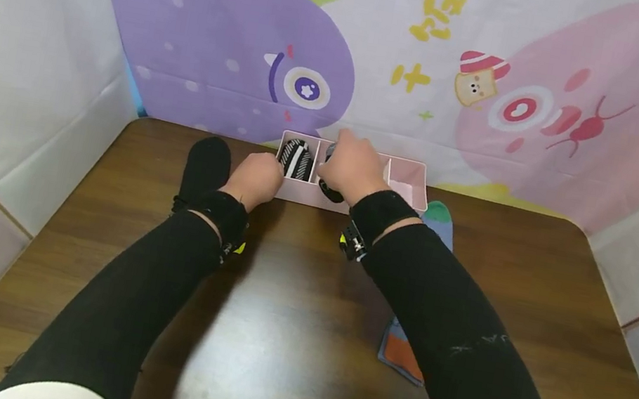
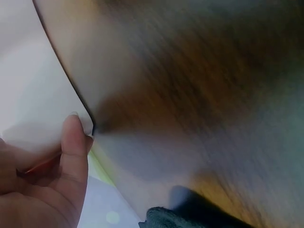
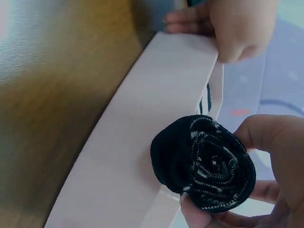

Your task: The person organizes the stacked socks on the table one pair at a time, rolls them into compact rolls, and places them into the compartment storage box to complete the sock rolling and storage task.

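A pale pink divided box (image 1: 295, 192) stands at the back of the table. My left hand (image 1: 257, 179) grips its left end, the thumb (image 2: 74, 142) lying along the outer wall near the corner in the left wrist view. Over the middle compartment, my right hand (image 1: 356, 165) holds a tightly rolled black sock (image 3: 204, 164), its coiled end facing the right wrist camera. A rolled black-and-white striped sock (image 1: 297, 158) sits in the left compartment. My right hand hides much of the middle compartment.
A black sock (image 1: 206, 169) lies flat left of the box, partly under my left forearm. A blue sock (image 1: 441, 229) with green and orange parts lies on the right, largely covered by my right arm. Behind the box hangs a printed cloth (image 1: 214, 31).
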A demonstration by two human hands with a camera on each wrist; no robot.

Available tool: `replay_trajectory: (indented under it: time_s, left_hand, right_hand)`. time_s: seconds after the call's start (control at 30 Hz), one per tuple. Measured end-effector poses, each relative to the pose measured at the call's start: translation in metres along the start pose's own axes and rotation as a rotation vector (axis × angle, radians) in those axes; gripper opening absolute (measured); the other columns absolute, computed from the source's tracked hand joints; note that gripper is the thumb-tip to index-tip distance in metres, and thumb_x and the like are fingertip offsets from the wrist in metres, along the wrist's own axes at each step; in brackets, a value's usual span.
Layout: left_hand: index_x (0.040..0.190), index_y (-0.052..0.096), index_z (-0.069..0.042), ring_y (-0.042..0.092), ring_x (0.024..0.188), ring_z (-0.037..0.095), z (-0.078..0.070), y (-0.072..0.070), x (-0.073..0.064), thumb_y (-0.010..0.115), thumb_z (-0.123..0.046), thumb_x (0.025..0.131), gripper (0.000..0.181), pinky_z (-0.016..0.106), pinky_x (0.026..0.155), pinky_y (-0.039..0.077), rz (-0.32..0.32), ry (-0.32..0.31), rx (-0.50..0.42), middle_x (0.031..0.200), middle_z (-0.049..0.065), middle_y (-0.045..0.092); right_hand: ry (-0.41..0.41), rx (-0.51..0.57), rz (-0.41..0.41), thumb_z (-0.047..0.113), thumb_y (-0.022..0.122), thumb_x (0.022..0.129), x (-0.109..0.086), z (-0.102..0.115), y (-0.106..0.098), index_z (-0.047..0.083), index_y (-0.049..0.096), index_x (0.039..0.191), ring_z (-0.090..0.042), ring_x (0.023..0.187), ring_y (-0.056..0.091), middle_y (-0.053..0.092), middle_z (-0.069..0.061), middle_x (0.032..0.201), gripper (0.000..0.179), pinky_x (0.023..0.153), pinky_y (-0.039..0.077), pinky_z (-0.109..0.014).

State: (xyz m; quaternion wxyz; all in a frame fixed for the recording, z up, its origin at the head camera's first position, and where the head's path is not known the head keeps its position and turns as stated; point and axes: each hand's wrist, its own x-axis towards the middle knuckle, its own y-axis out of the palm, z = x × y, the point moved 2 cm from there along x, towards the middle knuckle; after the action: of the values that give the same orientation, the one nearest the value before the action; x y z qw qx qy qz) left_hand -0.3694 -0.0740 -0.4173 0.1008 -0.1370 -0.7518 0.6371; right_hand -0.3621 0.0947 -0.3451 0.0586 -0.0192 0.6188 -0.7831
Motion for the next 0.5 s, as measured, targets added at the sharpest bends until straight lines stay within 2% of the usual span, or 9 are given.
replay_trajectory:
  time_s: [0.17, 0.3, 0.37, 0.5]
  left_hand:
    - [0.090, 0.066, 0.002, 0.063, 0.094, 0.034, -0.001, 0.001, 0.000, 0.039, -0.006, 0.098, 0.029, 0.045, 0.086, 0.051, 0.003, -0.020, -0.030, 0.103, 0.017, 0.067]
    - [0.091, 0.066, 0.002, 0.063, 0.095, 0.034, 0.000, 0.004, 0.002, 0.038, -0.007, 0.098, 0.031, 0.045, 0.087, 0.051, -0.003, -0.031, -0.048, 0.103, 0.017, 0.067]
    - [0.090, 0.066, 0.002, 0.064, 0.095, 0.034, 0.001, 0.005, 0.003, 0.039, -0.006, 0.098, 0.030, 0.045, 0.087, 0.051, 0.001, -0.017, -0.023, 0.103, 0.017, 0.067]
    - [0.087, 0.066, 0.001, 0.064, 0.091, 0.032, 0.004, 0.004, 0.004, 0.041, -0.006, 0.096, 0.028, 0.044, 0.084, 0.052, 0.008, -0.036, -0.026, 0.100, 0.017, 0.067]
  right_hand:
    - [0.034, 0.036, 0.009, 0.033, 0.061, 0.087, 0.014, -0.001, -0.001, 0.004, 0.047, 0.135, -0.028, 0.105, 0.058, 0.061, -0.013, 0.119, 0.058, 0.088, 0.050, -0.039]
    - [0.047, 0.082, -0.017, 0.035, 0.065, 0.086, 0.020, 0.001, 0.000, 0.004, 0.046, 0.135, -0.027, 0.106, 0.058, 0.061, -0.012, 0.120, 0.061, 0.090, 0.049, -0.039]
    - [0.044, 0.088, -0.037, 0.035, 0.067, 0.085, 0.020, 0.002, 0.004, 0.004, 0.048, 0.133, -0.027, 0.105, 0.058, 0.062, -0.013, 0.119, 0.059, 0.089, 0.049, -0.039]
    - [0.039, 0.064, -0.054, 0.028, 0.069, 0.083, 0.020, 0.006, 0.018, 0.006, 0.053, 0.126, -0.026, 0.098, 0.059, 0.064, -0.012, 0.111, 0.051, 0.080, 0.051, -0.040]
